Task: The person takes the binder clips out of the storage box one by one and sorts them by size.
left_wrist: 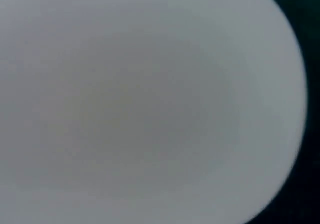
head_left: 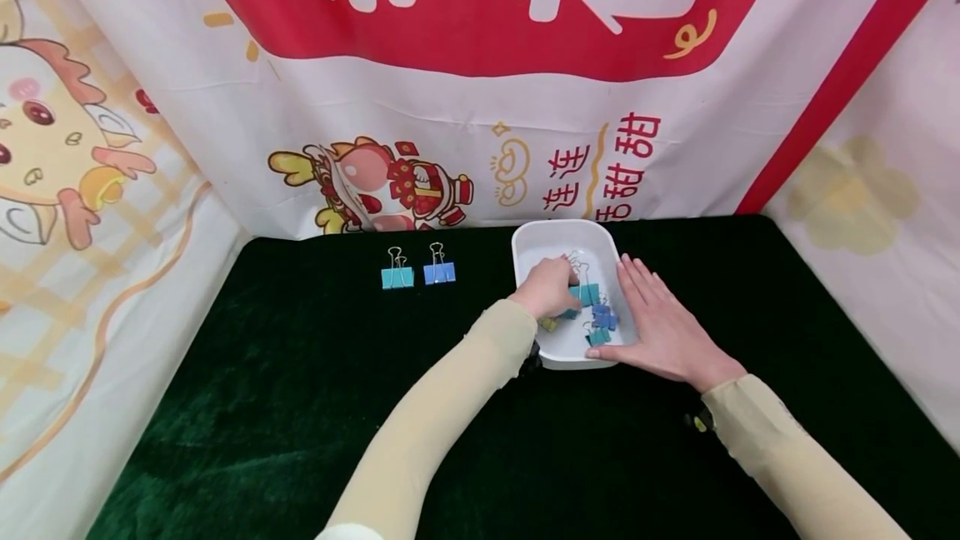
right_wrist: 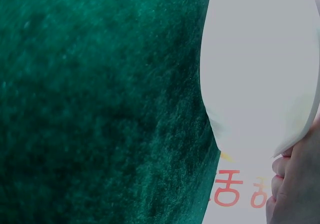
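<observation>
A white plastic box [head_left: 528, 244] holds several binder clips: a larger teal binder clip [head_left: 588, 294], a blue binder clip [head_left: 603, 317], a small teal binder clip [head_left: 597, 336] and a yellow binder clip [head_left: 549, 324]. My left hand [head_left: 549, 286] reaches over the left wall into it. Its fingertips are down among the clips beside the larger teal one, and whether they pinch one is hidden. Along the right wall lie the straight fingers of my right hand [head_left: 667, 330], its thumb at the near rim. The left wrist view shows only the blurred box wall [left_wrist: 150, 104].
On the dark green cloth [head_left: 300, 373], left of the box, a teal binder clip [head_left: 397, 277] and a blue binder clip [head_left: 439, 272] stand side by side. A printed white and red curtain [head_left: 480, 140] hangs behind the far edge, with printed cloths at both sides.
</observation>
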Motion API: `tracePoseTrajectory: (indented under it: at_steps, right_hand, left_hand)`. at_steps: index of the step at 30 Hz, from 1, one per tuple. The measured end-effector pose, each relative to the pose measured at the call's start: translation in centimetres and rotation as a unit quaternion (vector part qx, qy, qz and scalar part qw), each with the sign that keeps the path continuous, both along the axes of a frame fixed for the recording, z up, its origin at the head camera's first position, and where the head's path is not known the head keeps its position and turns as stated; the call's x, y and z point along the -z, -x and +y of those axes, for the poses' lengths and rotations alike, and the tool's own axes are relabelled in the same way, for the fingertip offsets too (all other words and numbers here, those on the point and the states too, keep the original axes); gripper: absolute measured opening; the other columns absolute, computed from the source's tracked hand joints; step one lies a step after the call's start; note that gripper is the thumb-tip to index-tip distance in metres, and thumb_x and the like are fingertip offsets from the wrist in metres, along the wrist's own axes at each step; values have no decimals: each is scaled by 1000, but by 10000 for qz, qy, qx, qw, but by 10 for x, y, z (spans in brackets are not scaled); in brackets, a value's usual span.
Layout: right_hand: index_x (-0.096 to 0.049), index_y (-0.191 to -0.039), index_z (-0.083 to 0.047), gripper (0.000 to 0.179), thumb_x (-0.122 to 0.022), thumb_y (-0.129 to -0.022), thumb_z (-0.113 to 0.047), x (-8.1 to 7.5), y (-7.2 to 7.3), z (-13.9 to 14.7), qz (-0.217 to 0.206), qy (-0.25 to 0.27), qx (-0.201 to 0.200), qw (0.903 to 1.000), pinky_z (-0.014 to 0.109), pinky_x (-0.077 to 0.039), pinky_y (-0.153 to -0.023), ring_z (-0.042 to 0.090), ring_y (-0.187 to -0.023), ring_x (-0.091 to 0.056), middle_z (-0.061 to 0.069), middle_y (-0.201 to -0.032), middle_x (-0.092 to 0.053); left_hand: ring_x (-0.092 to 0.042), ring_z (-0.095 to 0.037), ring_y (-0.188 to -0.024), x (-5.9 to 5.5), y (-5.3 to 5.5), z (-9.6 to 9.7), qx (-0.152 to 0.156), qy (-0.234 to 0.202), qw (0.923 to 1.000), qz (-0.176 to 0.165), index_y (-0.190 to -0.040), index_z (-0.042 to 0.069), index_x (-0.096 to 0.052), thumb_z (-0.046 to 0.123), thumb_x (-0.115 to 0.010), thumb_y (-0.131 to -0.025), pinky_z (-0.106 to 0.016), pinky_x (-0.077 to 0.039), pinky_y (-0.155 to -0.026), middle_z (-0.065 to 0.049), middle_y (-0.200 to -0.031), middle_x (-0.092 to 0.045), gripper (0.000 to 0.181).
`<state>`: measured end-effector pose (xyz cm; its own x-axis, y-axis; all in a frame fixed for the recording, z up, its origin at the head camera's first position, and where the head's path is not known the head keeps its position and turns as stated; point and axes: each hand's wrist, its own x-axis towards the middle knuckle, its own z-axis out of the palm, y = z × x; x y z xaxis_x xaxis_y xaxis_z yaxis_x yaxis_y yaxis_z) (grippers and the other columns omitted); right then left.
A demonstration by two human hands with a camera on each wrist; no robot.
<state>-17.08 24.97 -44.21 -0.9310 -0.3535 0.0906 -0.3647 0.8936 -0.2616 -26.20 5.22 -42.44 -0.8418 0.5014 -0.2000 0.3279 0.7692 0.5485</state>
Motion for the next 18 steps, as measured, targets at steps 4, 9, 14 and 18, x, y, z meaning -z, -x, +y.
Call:
tracePoseTrajectory:
  at_steps: [4, 9, 14, 18]
  right_hand:
    - [-8, -162, 0, 131, -58, -77, -86, -2, 0, 0, -50, 9, 23, 10000, 50, -6, -122, 31, -154, -1, 14, -169, -3]
    - [-6, -161, 0, 131, -57, -78, -86, -4, -1, 0, -93, -4, 12, 10000, 50, -5, -122, 33, -154, -2, 16, -169, -4]
    - [-6, -162, -1, 130, -58, -78, -86, -2, 0, 1, -68, 32, -3, 10000, 50, -6, -122, 32, -154, -2, 16, -169, -3]
    - [-6, -162, 0, 130, -59, -78, -85, 0, 0, 0, -22, 53, -32, 10000, 50, -6, -122, 32, -154, -2, 14, -169, -2]
  left_hand:
    - [-61, -13, -98, 4, 2, 3, 3, -82, 9999, 69, -119, 6, -75, 19, -83, -88, -26, -52, -85, -3, -113, -69, 34]
    - [-60, -13, -94, 6, 3, 4, 35, -50, 9997, 253, -115, 7, -76, 20, -87, -84, -26, -51, -83, -1, -107, -67, 35]
    - [-57, -12, -91, 9, 3, 4, 46, -21, 9992, 384, -112, 9, -78, 21, -90, -80, -24, -51, -81, 2, -103, -64, 36]
    - [-58, -10, -84, 10, 0, 3, 47, -94, 9990, 445, -105, 8, -78, 21, -91, -79, -22, -51, -72, 3, -98, -62, 32]
